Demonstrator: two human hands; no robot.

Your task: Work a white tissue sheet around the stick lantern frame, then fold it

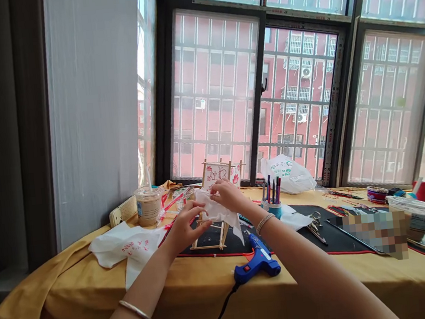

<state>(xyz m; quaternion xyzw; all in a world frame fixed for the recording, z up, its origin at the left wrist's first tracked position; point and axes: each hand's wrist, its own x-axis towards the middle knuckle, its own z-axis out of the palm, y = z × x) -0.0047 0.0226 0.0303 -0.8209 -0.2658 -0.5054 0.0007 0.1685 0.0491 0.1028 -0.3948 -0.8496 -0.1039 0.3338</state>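
Note:
My left hand (184,227) and my right hand (226,194) both pinch a thin white sheet of paper (217,213), holding it over a small frame of wooden sticks (208,237) that stands on a black mat (243,244). The left hand's fingers curl on the sheet's lower left edge. At the sheet's top, the right hand's fingers press together. A blue glue gun (259,261) lies on the yellow tablecloth just below my right forearm, its black cord running off the front edge. Behind my hands stands a finished wooden-framed paper lantern (221,173) with red painting.
A plastic cup of milky drink (148,205) stands at the left. A white plastic bag (131,247) lies beside it. A blue cup of pens (272,199), another white bag (287,173), scissors (315,227), tape rolls (376,194) and a red cup (424,190) sit to the right.

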